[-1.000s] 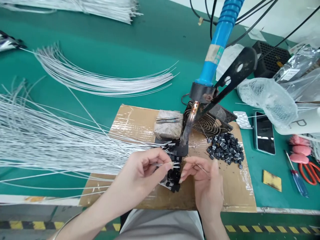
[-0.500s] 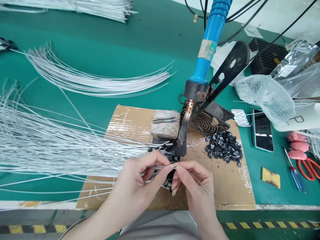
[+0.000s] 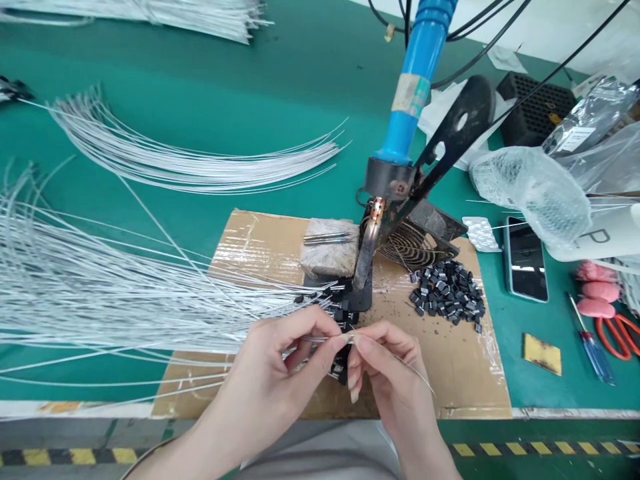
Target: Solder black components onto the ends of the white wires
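My left hand point(image 3: 295, 360) pinches a thin white wire point(image 3: 315, 339) between thumb and forefinger, low over the cardboard. Its fingertips nearly meet those of my right hand point(image 3: 393, 363), which is closed on a thin, dull strand point(image 3: 417, 373) that trails down to the right across the hand. Whether the two are joined at the fingertips is hidden. Just behind my hands, small black parts point(image 3: 343, 310) sit at the ends of a large spread of white wires point(image 3: 165, 293). Above them stands a soldering iron point(image 3: 415, 80) with a blue handle, its tip pointing down.
A heap of black parts point(image 3: 447, 293) lies on the cardboard sheet point(image 3: 450, 387) to the right, near a fan point(image 3: 415, 243). A whitish block point(image 3: 330, 250) carries thin metal rods. Farther right are a phone point(image 3: 526, 260), a yellow sponge point(image 3: 543, 355), a screwdriver point(image 3: 595, 353) and orange-handled scissors point(image 3: 620, 337).
Both hands have shifted very slightly downward, still fingertip to fingertip. The right hand has turned a little, and the strand's trailing end sits slightly farther right.
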Demonstrator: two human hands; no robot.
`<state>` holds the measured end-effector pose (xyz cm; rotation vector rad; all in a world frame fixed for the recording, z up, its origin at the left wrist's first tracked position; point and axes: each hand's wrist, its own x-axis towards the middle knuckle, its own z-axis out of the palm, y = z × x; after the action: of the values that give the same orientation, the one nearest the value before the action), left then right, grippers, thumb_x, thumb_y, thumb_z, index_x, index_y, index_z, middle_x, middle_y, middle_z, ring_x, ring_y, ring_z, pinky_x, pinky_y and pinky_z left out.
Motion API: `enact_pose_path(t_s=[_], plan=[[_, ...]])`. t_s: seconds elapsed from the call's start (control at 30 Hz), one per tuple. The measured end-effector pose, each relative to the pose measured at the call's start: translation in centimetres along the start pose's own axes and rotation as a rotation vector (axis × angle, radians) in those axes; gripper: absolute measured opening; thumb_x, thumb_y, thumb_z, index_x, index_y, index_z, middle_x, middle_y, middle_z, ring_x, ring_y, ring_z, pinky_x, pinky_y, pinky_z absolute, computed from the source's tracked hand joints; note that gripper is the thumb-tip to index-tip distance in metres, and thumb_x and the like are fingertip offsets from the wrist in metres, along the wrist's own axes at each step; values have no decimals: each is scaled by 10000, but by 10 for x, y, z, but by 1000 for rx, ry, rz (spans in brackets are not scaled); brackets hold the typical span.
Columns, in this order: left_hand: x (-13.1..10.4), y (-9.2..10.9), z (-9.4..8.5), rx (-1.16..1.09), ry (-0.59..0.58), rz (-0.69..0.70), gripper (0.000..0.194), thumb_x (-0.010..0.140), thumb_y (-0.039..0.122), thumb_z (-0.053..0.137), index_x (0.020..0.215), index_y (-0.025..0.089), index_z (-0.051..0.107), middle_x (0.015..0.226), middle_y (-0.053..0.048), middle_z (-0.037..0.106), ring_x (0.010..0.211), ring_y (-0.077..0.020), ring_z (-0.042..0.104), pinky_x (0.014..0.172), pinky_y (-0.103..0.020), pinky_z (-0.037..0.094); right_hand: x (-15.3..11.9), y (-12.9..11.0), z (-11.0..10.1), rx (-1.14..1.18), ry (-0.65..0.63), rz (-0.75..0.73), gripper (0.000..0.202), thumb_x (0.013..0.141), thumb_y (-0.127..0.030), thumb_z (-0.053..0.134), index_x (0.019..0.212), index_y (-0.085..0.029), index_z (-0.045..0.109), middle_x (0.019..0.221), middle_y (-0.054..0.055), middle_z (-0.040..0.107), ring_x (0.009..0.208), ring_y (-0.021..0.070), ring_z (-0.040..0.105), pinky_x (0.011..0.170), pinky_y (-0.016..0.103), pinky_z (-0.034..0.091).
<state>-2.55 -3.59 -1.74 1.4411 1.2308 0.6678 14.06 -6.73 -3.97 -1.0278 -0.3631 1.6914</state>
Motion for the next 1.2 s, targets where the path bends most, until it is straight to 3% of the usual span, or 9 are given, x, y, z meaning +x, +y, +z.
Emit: enact_pose_path(t_s=[0.47, 0.83, 1.2], plan=[[0, -3, 5, 78, 74, 88, 254, 1045, 282, 599, 824, 230, 713, 655, 36, 636, 557, -122, 488, 516, -249, 356, 1, 1, 2, 84, -25, 7, 176, 830, -383, 942, 810, -225, 869, 647, -8, 754, 497, 84, 656, 482, 152, 592], [2, 2, 16, 150, 269, 271, 210, 964, 139, 647, 791, 238, 715, 610, 80, 628, 489, -84, 485, 464, -187, 377, 2, 6, 10, 144, 36, -36, 193, 791, -382, 975, 795, -219, 873, 612, -23, 758, 494, 61, 666, 506, 115, 590], [0, -9, 17, 42, 247, 205, 181, 1010, 184, 645, 857, 248, 718, 666, 74, 651, 531, -93, 511, 496, -192, 402, 1, 7, 7, 17, 62, -161, 185, 867, -431, 920, 921, -255, 901, 735, 3, 829, 597, 110, 766, 623, 179, 674]])
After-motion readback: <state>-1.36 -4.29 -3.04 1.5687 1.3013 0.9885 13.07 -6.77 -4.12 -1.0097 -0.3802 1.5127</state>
